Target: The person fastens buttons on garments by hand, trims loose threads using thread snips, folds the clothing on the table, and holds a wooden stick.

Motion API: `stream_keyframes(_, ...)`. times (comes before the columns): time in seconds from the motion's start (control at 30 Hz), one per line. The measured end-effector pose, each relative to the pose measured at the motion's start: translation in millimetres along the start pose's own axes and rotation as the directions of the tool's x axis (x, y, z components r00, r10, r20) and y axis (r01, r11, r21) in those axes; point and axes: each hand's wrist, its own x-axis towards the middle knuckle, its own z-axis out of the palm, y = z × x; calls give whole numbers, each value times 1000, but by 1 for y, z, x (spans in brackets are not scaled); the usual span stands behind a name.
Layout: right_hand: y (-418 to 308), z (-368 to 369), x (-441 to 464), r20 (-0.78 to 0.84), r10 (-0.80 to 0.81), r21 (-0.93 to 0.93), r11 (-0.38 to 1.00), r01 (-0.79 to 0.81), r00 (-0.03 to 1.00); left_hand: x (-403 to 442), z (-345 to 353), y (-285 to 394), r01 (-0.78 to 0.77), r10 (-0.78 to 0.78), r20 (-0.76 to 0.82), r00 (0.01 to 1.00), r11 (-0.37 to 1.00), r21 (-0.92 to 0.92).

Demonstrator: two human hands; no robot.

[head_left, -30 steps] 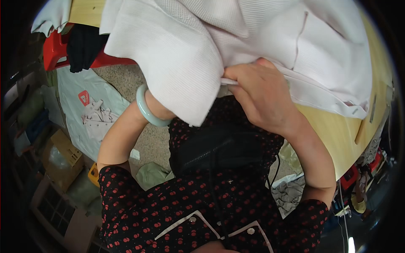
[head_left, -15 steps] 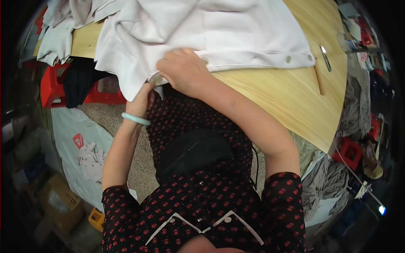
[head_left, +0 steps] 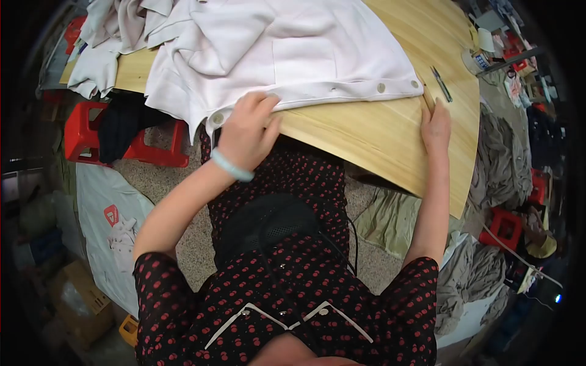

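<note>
A pale pinkish-white knit garment point(head_left: 305, 52) lies on the wooden table, its buttoned band running along the near edge. Over the left part of this band is my left hand point(head_left: 247, 131), which wears a pale green bangle; its fingertips touch the fabric and its thumb stands apart from them. Beyond the garment's right end, my right hand point(head_left: 436, 127) rests on the table with its fingers closed round the lower end of a thin wooden stick point(head_left: 428, 96). Small dark thread snips point(head_left: 441, 84) lie just above that hand.
The wooden table point(head_left: 378, 140) has a slanting near edge. More pale garments point(head_left: 94, 70) hang over its left side. A red stool point(head_left: 82, 131) holds black cloth. Grey cloth point(head_left: 467, 274) is heaped at the right, and a white plastic sheet point(head_left: 101, 195) covers floor at the left.
My right hand has left the garment's band and moved right to the stick. My left hand has moved right and up onto the band, its fingers opening. The view has shifted right.
</note>
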Motion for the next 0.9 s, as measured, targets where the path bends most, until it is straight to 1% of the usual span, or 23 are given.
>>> stream_keyframes(0.03, 6, -2, -1, 80, 54, -15, 999, -53, 995, 17, 15, -1, -38, 38, 2, 999, 999, 38)
stream_keyframes(0.1, 4, -11, -3, 138, 91, -25, 996, -88, 986, 39, 51, -10, -61, 61, 5, 998, 996, 71)
stream_keyframes(0.13, 2, -14, -6, 169, 111, -29, 994, -108, 979, 45, 60, -9, -13, 6, 75, 997, 995, 99)
stream_keyframes(0.2, 4, -22, -25, 74, 130, 125, 982, -139, 989, 57, 73, -6, 79, -113, 208, 972, 983, 164)
stream_keyframes(0.23, 5, -26, -34, 28, 140, 204, 969, -143, 990, 63, 74, -5, 43, -74, 191, 979, 986, 163)
stream_keyframes(0.27, -8, -36, -46, 134, 168, 400, 893, -208, 977, 66, 75, -3, 10, -40, 182, 983, 987, 163)
stream_keyframes(0.3, -29, -46, -61, 253, 176, 565, 772, -293, 951, 64, 77, -2, -21, -9, 185, 983, 987, 160)
stream_keyframes(0.33, -48, -53, -73, 306, 118, 604, 743, -289, 945, 64, 80, -3, -89, 70, 119, 990, 984, 155)
stream_keyframes(0.37, -65, -57, -82, 349, 62, 641, 712, -286, 935, 65, 81, -3, -104, 86, 116, 989, 981, 161)
stream_keyframes(0.43, -90, -61, -93, 394, -18, 656, 706, -267, 919, 69, 80, -2, -143, 127, 102, 987, 975, 170)
stream_keyframes(0.53, -116, -63, -93, 343, -66, 648, 739, -185, 937, 69, 78, 1, -44, 45, 36, 998, 999, -22)
stream_keyframes(0.57, -119, -61, -92, 328, -82, 648, 744, -161, 941, 71, 77, 1, 84, -74, 87, 993, 991, -108)
stream_keyframes(0.63, -122, -57, -89, 302, -120, 643, 758, -109, 946, 73, 75, 2, 347, -297, 215, 930, 901, -258)
stream_keyframes(0.83, -130, -43, -83, 283, -144, 611, 789, -62, 948, 72, 78, 0, 295, -244, 193, 950, 902, -315)
stream_keyframes(0.9, -132, -40, -81, 276, -137, 625, 778, -70, 951, 70, 78, 2, 220, -183, 150, 972, 932, -288)
